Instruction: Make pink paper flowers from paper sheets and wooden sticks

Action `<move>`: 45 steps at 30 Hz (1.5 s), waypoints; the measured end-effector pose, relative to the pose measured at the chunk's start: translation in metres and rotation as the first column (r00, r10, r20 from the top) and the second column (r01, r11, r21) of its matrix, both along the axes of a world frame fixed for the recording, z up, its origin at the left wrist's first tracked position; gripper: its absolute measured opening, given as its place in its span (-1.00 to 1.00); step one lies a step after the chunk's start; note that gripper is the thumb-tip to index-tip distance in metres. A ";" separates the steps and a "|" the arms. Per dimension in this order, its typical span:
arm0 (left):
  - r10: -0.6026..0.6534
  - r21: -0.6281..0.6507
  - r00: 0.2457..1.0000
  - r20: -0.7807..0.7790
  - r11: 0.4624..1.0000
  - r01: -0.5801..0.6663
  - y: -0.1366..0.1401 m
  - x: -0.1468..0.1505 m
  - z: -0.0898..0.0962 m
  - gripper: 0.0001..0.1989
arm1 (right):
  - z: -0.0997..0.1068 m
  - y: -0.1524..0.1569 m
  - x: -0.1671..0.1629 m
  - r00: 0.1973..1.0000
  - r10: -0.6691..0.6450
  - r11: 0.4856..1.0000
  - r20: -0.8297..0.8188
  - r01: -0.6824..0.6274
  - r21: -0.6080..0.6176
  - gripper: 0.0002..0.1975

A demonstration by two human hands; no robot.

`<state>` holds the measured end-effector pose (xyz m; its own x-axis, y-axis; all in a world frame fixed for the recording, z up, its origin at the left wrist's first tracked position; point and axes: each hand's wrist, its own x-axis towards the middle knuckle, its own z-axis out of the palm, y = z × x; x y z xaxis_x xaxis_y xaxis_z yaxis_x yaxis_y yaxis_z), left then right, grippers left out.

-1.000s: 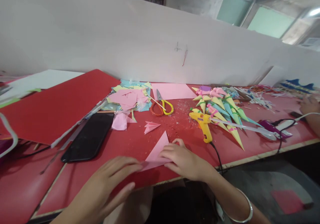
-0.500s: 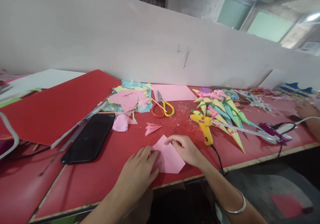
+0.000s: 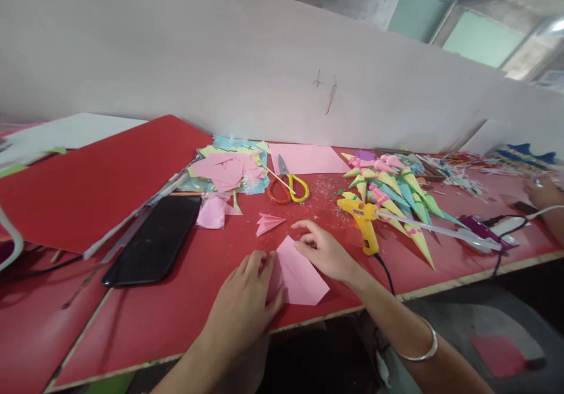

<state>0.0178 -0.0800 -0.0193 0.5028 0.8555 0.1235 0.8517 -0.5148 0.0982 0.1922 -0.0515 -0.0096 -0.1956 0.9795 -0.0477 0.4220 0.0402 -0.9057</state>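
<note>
A creased sheet of pink paper [image 3: 300, 276] lies near the table's front edge. My left hand [image 3: 244, 291] grips its left side, the bent fingers and thumb covering that edge. At the upper right edge of the sheet is my right hand [image 3: 324, 252], its index finger stretched beyond the paper and the others loosely curled; it holds nothing. Just behind the sheet sits a small folded pink paper piece [image 3: 269, 224]. Scissors [image 3: 288, 187] with one red and one yellow handle rest farther back.
To the right are a yellow glue gun [image 3: 363, 224] and several decorated paper cones [image 3: 403, 197]. A black phone [image 3: 154, 241], a large red sheet [image 3: 110, 188] and a pile of paper scraps [image 3: 227, 168] occupy the left. Another person's hand [image 3: 544, 191] shows at the far right.
My right hand has lifted its fingertips from the upper part of the pink paper, the index finger now reaching past its edge. My left hand stays on the left side.
</note>
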 end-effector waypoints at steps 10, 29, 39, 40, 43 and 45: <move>0.026 0.023 0.999 -0.031 0.999 -0.025 -0.002 0.004 0.003 -0.61 | -0.006 -0.006 -0.006 0.994 -0.026 1.000 0.108 0.027 -0.003 -0.84; -0.004 -0.059 0.997 -0.081 0.998 -0.001 -0.001 0.008 0.010 -0.63 | -0.014 -0.015 -0.009 0.743 -0.188 0.939 0.642 -0.056 0.340 -0.76; -0.003 -0.020 0.996 -0.087 1.000 0.002 -0.002 0.011 0.013 -0.62 | -0.018 -0.019 -0.010 0.692 -0.238 0.920 0.681 -0.064 0.386 -0.76; -0.009 -0.014 0.995 -0.097 1.000 0.008 -0.002 0.012 0.013 -0.63 | -0.019 -0.020 -0.010 0.692 -0.244 0.919 0.679 -0.057 0.389 -0.76; -0.031 0.004 0.993 -0.118 1.000 0.031 -0.003 0.013 0.013 -0.63 | -0.020 -0.022 -0.006 0.715 -0.260 0.919 0.649 -0.023 0.393 -0.75; -0.039 0.012 0.990 -0.132 0.999 0.041 -0.003 0.013 0.013 -0.62 | -0.019 -0.024 -0.005 0.749 -0.252 0.927 0.612 0.005 0.375 -0.76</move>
<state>0.0305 -0.0825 -0.0062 0.5494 0.8329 0.0667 0.8353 -0.5493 -0.0214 0.1874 -0.0757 -0.0284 -0.1098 0.9705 0.2145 0.9161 0.1825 -0.3569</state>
